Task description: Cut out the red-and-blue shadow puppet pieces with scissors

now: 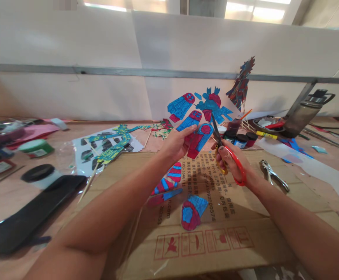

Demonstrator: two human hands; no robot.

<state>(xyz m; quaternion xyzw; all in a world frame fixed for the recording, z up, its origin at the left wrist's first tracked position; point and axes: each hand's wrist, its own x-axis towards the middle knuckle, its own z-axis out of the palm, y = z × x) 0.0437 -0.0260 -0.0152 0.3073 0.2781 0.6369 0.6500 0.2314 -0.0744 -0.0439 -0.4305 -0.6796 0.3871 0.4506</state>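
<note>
I pinch painted sheet [202, 111] with left hand [180, 144] at near edge, raised above cardboard [253, 208], likely so scissors [217, 136] pass freely. Right hand [231, 157] grips scissors by handles; blade contact unclear. Loose painted pieces [194, 212] lie below. Metal hand tool [274, 175] rests right; paint jars [241, 140] crowd space beyond.

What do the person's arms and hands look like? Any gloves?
The left arm and right arm are bare, with no sleeves in view. Each grip, left hand and right hand, is bare too, with no gloves showing.
</note>
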